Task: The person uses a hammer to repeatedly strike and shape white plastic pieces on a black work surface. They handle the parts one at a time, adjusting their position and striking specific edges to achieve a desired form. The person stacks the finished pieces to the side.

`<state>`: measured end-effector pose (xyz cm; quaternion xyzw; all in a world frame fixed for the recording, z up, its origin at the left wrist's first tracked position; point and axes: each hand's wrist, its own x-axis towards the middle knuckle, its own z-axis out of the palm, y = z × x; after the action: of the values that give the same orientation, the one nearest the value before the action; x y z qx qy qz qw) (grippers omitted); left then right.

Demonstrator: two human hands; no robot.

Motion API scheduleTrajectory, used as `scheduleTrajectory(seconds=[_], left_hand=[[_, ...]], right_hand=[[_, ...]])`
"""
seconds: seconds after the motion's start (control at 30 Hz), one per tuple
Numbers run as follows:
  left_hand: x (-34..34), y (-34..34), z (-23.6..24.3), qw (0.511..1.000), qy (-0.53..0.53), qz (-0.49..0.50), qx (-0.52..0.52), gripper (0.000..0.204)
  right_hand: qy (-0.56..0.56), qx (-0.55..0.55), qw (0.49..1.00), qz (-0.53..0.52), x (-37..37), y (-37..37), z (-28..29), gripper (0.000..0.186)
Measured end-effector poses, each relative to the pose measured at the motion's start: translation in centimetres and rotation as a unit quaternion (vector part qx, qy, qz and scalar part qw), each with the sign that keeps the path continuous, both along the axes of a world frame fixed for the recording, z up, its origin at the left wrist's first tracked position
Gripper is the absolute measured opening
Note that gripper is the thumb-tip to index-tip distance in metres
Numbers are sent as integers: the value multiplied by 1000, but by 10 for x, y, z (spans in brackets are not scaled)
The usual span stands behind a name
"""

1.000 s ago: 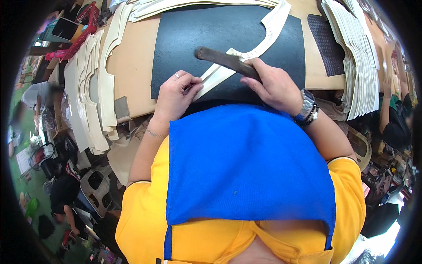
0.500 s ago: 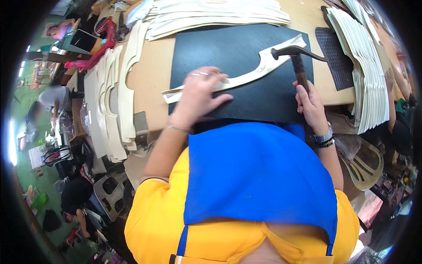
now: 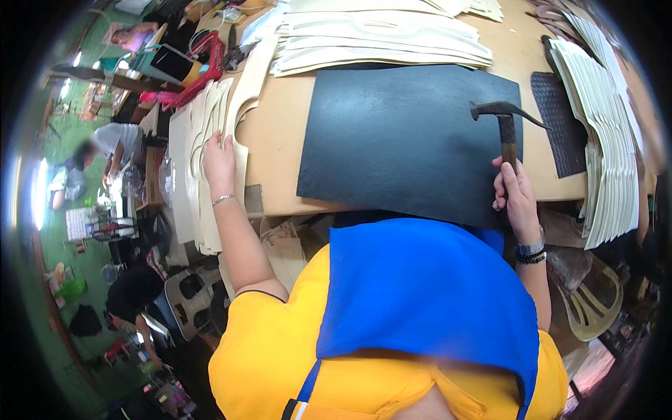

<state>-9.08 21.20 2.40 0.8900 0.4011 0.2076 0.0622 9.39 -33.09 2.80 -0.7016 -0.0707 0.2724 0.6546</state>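
Observation:
My right hand (image 3: 516, 196) is wrapped round the handle of a hammer (image 3: 508, 140), whose dark curved head is raised over the right part of a black mat (image 3: 392, 140). On the far left of the table, my left hand (image 3: 220, 162) rests against a row of overlapping cream curved pieces (image 3: 203, 115). Its fingers look stretched out, with thumb and forefinger a little apart. A larger cream curved piece (image 3: 253, 80) lies just right of that hand.
Flat cream pieces (image 3: 385, 45) are stacked beyond the mat. Another thick stack (image 3: 605, 147) stands at the right, next to a dark textured pad (image 3: 556, 122). A red basket (image 3: 210, 63) sits at the far left. Other people work on the left side.
The cream curved strip is gone from the black mat. My left hand has moved from it leftward to the row of pieces. My right hand keeps the hammer raised, and the view has shifted.

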Motion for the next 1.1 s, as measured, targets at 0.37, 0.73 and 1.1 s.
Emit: scheduleTrajectory(seconds=[0.37, 0.73, 1.1], left_hand=[[260, -111, 2, 898, -58, -436, -31, 26], [306, -143, 19, 896, -55, -430, 96, 24], [140, -265, 24, 770, 108, -626, 55, 20]], right_hand=[[1, 10, 1000, -26, 3, 0, -7, 36], [-13, 27, 999, -29, 3, 0, -8, 39], [-189, -127, 970, -88, -2, -30, 7, 34]])
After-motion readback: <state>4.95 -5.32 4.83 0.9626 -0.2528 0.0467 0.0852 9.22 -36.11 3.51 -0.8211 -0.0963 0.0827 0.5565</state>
